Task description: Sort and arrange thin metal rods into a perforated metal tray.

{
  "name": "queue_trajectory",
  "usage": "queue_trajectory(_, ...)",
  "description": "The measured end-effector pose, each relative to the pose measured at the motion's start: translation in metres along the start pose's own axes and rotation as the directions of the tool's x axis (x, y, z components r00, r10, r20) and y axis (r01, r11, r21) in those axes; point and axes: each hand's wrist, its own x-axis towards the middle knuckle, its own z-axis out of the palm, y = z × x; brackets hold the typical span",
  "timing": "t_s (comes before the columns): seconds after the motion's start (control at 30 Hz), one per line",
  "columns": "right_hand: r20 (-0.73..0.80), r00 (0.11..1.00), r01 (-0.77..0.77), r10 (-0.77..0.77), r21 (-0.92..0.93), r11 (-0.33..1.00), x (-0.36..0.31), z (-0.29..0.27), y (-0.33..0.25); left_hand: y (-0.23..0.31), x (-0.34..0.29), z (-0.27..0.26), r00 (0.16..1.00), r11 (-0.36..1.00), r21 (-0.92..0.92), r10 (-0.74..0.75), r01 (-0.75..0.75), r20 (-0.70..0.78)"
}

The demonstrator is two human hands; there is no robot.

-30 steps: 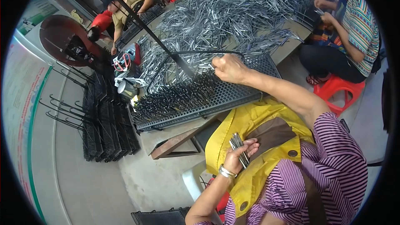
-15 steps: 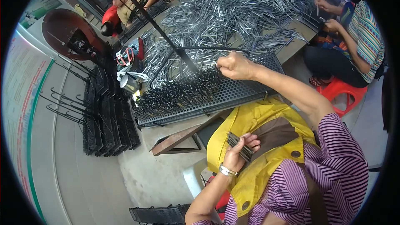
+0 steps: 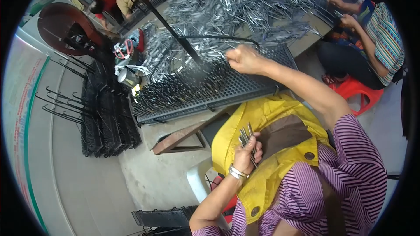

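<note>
My left hand [image 3: 247, 154], a silver bangle at its wrist, is closed round a small bundle of thin metal rods [image 3: 244, 133]. Their tips fan out above my fingers, over the yellow apron [image 3: 227, 142] on my lap. My right hand [image 3: 245, 59] is closed in a pinch above the perforated black rack [image 3: 245, 91]; whatever its fingers hold is hidden or too small to make out. Many dark-tipped rods [image 3: 175, 89] stand upright in the rack's holes, mostly on its left and middle. Bare holes show on the right part, below my right hand.
A large heap of loose silver rods [image 3: 245, 4] covers the table behind the rack. A black bar [image 3: 164, 26] slants across it. Scissors [image 3: 124, 49] and a metal cup [image 3: 127, 77] lie at left. Filled racks [image 3: 107, 113] stack by the wall. Co-workers [image 3: 380, 39] sit right and far left.
My left fingers have closed more round the rods, whose tips are now spread apart. My right hand stays over the rack, slightly shifted. The view has moved a little; the far co-workers have shifted position.
</note>
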Motion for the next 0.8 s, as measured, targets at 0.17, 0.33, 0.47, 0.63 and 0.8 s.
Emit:
queue_trajectory(0.17, 0.038, 0.999, -0.025, 0.029, -0.091, 0.995, 0.007, 0.010, 0.011, -0.003, -0.001, -0.003, 0.999, 0.996, -0.084, 0.021, -0.018, 0.032)
queue_trajectory(0.33, 0.282, 0.953, 0.002, 0.111, -0.373, 0.928, 0.000, 0.009, 0.000, -0.004, -0.001, -0.002, 0.998, 0.998, -0.007, 0.055, -0.055, 0.031)
queue_trajectory(0.47, 0.067, 0.998, 0.007, 0.009, -0.242, 0.970, -0.033, 0.006, -0.007, -0.003, -0.001, 0.000, 0.991, 0.992, 0.036, 0.115, -0.118, 0.066)
queue_trajectory(0.63, 0.165, 0.972, -0.222, 0.169, 0.397, 0.891, -0.106, 0.017, -0.058, -0.002, -0.001, -0.002, 0.989, 0.991, 0.000, 0.134, -0.134, 0.066)
queue_trajectory(0.8, 0.505, 0.824, -0.564, 0.256, 0.687, 0.459, -0.153, 0.020, -0.079, -0.004, -0.002, -0.002, 0.985, 0.992, 0.037, 0.112, -0.118, 0.129)
